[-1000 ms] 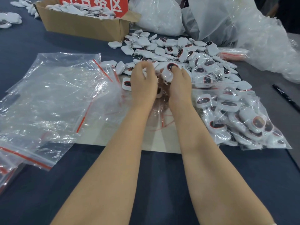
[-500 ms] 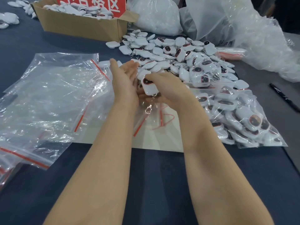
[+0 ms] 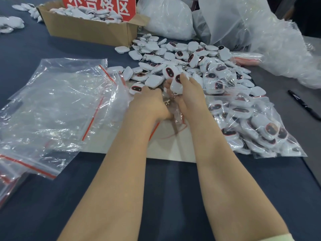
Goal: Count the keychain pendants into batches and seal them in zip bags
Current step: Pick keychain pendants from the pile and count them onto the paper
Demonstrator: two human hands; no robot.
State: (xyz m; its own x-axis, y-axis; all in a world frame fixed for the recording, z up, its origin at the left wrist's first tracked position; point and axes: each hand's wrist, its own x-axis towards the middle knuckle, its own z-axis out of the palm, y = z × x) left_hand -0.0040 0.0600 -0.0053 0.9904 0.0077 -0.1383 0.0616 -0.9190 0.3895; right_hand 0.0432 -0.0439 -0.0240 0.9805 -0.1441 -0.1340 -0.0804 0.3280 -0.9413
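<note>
A red sign (image 3: 100,6) reading "不合格区" stands in one cardboard box (image 3: 86,29) beyond the pile of keychain pendants (image 3: 182,56). At the pile's near edge the right hand (image 3: 189,96) grips one white pendant (image 3: 175,87); the left hand (image 3: 147,103) curls beside it, its hold unclear. Empty zip bags (image 3: 52,101) lie left of the pile, one black pen (image 3: 304,105) right.

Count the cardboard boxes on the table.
1. The cardboard box is at the far left, open, holding white keychain pendants, with a red sign at its back edge. Others may be hidden behind the big plastic bags.
</note>
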